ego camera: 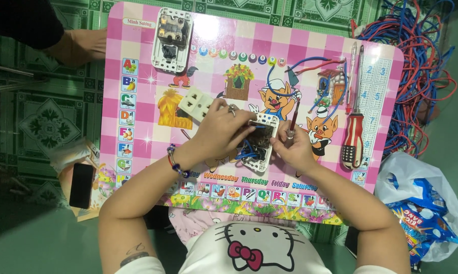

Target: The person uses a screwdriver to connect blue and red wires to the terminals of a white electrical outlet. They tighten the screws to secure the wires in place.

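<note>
At the centre of the pink surface [137, 30], a white switch module [259, 144] is pinned under the closed left hand [224, 133] while a small screwdriver [293, 122], at three o'clock, is gripped by the right hand [292, 149]; a slipped tip could nick the blue wires [247, 150].

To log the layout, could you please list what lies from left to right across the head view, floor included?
Black phone → beaded bracelet → left hand → white switch plate → right hand → red-handled screwdriver → wire bundle → plastic bag.
</note>
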